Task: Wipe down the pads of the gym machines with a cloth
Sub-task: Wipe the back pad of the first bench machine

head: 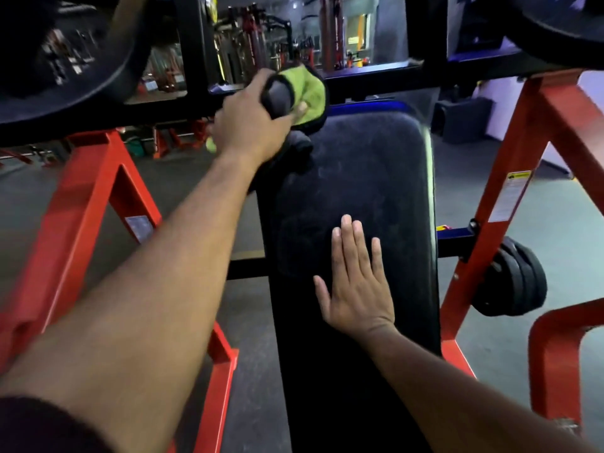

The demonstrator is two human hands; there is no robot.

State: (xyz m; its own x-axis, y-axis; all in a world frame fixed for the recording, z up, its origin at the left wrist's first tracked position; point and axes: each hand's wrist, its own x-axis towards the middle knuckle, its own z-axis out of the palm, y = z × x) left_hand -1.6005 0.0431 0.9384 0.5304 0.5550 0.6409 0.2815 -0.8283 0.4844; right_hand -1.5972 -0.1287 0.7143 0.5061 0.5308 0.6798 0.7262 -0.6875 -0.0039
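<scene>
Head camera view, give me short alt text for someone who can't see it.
A left hand grips a green and grey cloth at the top corner of a long black bench pad; the right hand rests flat on it, between orange steel frames.

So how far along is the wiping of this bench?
Early, it seems. The left hand grips the green cloth at the far corner of the black pad, which shows dusty smears. The right hand rests flat on it. Most of its surface looks unwiped.
</scene>
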